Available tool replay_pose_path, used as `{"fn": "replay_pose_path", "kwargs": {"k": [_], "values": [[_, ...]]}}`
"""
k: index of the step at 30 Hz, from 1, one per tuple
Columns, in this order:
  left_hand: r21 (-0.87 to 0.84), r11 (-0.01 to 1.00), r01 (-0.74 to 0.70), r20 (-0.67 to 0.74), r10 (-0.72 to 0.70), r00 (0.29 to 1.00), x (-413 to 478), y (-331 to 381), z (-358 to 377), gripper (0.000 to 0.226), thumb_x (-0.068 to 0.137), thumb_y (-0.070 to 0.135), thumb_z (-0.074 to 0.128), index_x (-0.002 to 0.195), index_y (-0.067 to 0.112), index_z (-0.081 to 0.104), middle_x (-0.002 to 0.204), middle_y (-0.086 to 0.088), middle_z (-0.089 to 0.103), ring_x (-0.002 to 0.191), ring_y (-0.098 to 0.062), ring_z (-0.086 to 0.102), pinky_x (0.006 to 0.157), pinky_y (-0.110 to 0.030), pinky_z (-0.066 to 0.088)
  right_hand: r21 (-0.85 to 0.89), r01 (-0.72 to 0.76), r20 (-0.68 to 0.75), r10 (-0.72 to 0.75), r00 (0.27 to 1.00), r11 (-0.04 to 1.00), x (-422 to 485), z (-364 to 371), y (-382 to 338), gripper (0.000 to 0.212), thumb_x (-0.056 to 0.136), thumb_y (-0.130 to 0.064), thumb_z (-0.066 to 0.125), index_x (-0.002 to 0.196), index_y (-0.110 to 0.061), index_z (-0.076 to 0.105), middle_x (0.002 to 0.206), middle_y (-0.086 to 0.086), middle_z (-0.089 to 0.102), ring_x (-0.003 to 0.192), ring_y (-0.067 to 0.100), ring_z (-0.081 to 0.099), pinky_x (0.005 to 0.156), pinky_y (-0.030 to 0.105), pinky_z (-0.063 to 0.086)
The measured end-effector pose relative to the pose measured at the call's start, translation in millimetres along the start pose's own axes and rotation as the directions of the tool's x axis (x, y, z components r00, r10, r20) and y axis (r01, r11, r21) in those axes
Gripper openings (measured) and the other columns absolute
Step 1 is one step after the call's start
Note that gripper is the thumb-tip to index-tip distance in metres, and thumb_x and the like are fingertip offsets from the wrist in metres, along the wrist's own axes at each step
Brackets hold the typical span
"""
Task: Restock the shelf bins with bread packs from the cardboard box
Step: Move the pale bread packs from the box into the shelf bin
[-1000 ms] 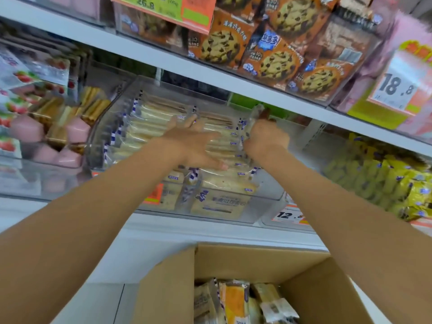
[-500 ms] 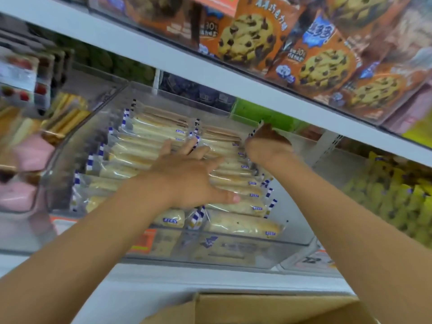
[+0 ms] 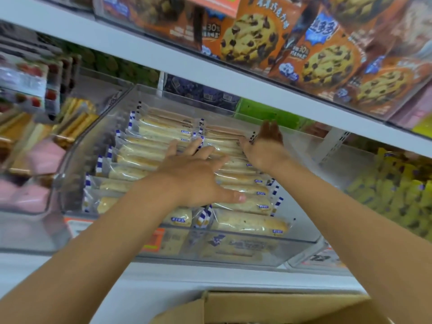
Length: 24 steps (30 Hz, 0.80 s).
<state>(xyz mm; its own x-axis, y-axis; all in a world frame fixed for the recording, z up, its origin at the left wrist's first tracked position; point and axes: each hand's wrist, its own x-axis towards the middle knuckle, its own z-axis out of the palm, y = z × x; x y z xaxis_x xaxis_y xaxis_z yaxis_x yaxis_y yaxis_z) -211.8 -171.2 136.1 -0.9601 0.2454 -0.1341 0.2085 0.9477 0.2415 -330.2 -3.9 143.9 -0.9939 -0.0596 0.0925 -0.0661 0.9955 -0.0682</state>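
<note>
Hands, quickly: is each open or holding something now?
Left hand: open, pressing flat on the bread packs.
Right hand: open, fingers straight beside the packs.

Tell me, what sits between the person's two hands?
Wrapped bread packs stacked in the clear bin fill the gap between the left hand and the right hand, as the head view shows.

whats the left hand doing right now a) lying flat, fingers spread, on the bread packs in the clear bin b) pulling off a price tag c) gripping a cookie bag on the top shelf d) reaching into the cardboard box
a: the left hand lies open, fingers spread, on top of the bread packs inside the clear bin.
</note>
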Motion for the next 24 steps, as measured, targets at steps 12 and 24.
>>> {"fn": "replay_pose_path", "kwargs": {"k": [12,24], "values": [[0.026,1.000,0.005,-0.005,-0.005,1.000,2.2,-1.0,2.7,0.102,0.068,0.093,0.030,0.153,0.046,-0.001,0.164,0.009,-0.010,0.148,-0.014,-0.022,0.118,-0.054,-0.013,0.068,-0.015,0.223,-0.001,0.975,0.998,-4.1,3.0,-1.3,0.093,0.092,-0.073,0.018,0.155,-0.009,-0.006,0.163,0.011,-0.010,0.151,0.027,-0.003,0.122,0.041,0.005],[-0.015,0.999,0.036,0.011,-0.036,0.999,-3.2,3.3,-5.2,0.109,0.055,0.094,0.030,0.151,0.051,0.004,0.165,0.011,-0.002,0.150,-0.013,-0.016,0.119,-0.052,-0.011,0.197,0.096,0.113,-0.120,0.986,0.976,-22.7,6.6,7.2,0.077,0.098,-0.062,0.025,0.156,-0.011,0.014,0.163,0.013,0.007,0.150,0.028,0.007,0.122,0.042,0.010]]}}
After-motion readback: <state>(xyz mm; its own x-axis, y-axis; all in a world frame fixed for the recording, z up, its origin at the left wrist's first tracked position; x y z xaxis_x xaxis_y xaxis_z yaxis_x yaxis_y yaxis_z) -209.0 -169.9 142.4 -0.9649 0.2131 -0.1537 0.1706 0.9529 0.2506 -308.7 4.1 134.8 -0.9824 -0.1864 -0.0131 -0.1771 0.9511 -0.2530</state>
